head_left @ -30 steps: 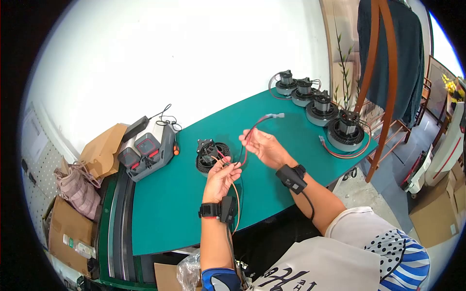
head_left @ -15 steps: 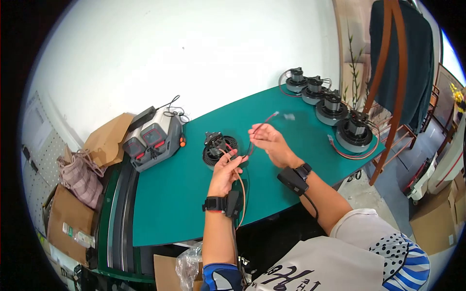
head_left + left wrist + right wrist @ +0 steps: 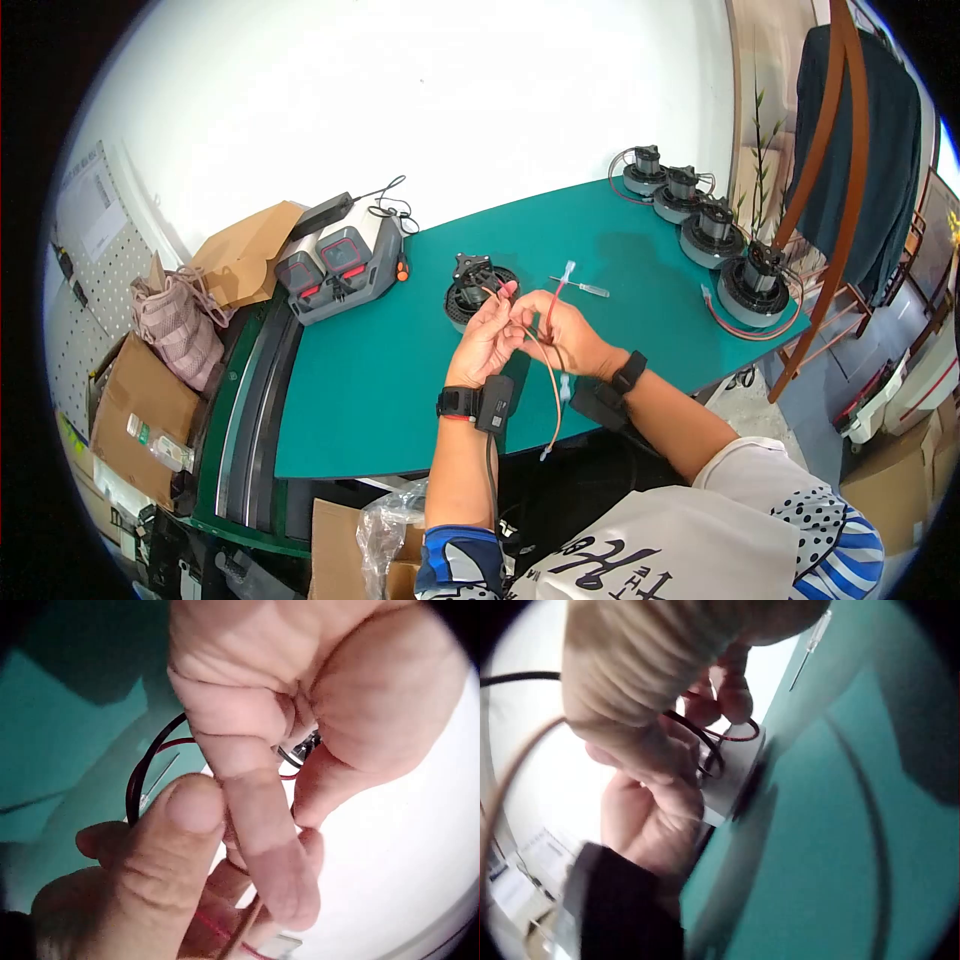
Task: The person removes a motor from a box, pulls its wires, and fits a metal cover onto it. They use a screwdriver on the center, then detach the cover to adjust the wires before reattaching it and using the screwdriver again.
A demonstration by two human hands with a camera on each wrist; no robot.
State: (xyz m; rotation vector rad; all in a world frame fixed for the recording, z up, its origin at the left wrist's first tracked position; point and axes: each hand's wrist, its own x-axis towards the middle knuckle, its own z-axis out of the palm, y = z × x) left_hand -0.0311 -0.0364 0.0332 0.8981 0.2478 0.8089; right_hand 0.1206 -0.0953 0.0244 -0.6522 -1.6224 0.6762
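Both hands meet just in front of a black-and-grey motor (image 3: 466, 272) on the green table. My left hand (image 3: 484, 346) pinches the motor's wires between thumb and fingers. Against its fingertips, my right hand (image 3: 566, 342) also pinches the wires, thumb and fingers curled. An orange-brown wire (image 3: 557, 405) hangs from the fingers toward the table's front edge. A red wire (image 3: 553, 312) rises past the right hand to a clear-sleeved connector (image 3: 569, 270). In the left wrist view a black wire (image 3: 133, 791) loops beside the fingers, which hide the exact pinch point.
A clear-handled screwdriver (image 3: 592, 290) lies beyond the right hand. Several similar motors (image 3: 752, 292) with wires line the table's right side. A grey tool case (image 3: 345, 272) with a black cord stands at the left, near an open cardboard box (image 3: 245, 255).
My right hand has come down and left to meet the left hand at the wires. The red wire's connector end has swung with it. The head view has shifted, moving the table scene rightward.
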